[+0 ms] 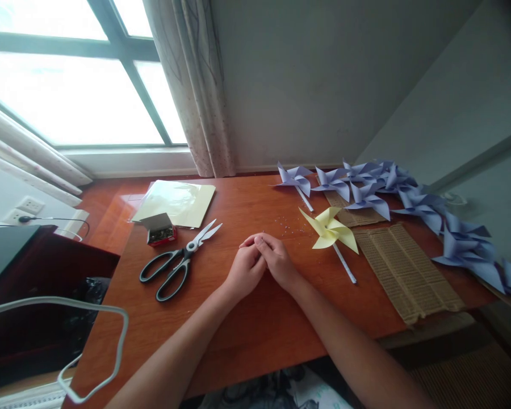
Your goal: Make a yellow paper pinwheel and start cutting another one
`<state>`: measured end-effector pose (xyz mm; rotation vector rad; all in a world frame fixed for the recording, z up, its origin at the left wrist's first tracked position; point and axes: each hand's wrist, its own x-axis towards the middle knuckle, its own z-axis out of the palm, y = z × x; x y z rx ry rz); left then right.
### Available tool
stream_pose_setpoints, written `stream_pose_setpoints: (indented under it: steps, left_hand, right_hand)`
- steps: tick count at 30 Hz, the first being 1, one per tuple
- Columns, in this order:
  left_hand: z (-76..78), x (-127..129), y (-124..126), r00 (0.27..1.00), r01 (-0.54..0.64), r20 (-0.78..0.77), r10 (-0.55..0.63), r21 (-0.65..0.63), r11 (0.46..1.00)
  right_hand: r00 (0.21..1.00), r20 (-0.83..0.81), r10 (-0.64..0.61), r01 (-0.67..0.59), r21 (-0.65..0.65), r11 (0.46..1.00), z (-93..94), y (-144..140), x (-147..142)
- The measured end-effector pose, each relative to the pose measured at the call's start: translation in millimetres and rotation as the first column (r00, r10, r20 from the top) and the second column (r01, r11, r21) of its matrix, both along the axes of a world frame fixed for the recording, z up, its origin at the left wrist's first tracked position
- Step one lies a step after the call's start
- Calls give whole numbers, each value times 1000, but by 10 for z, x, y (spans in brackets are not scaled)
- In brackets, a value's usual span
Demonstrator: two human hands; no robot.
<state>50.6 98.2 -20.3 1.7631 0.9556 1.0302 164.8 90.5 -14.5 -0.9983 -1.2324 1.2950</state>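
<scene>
My left hand (246, 268) and my right hand (277, 261) rest together on the middle of the wooden table (238, 335), fingertips touching, with nothing visible in them. A yellow paper pinwheel (330, 230) on a white stick lies just right of my right hand. Black-handled scissors (179, 262) lie open to the left of my left hand. A small open box of pins (160, 229) sits behind the scissors.
Several pale purple pinwheels (409, 196) lie in a row along the table's back right edge. Two corrugated cardboard pieces (406, 272) lie under and beside them. A sheet of yellow paper in plastic (176, 201) lies at back left. A white cable (89, 346) loops at lower left.
</scene>
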Motion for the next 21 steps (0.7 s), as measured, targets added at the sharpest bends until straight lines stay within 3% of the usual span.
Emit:
stream_pose_setpoints:
  steps: [21]
  left_hand:
    - [-9,-8,26,1000,7,-26,-5,63,998]
  right_hand:
    - [1000,12,-11,11,-10,1000,32,4,16]
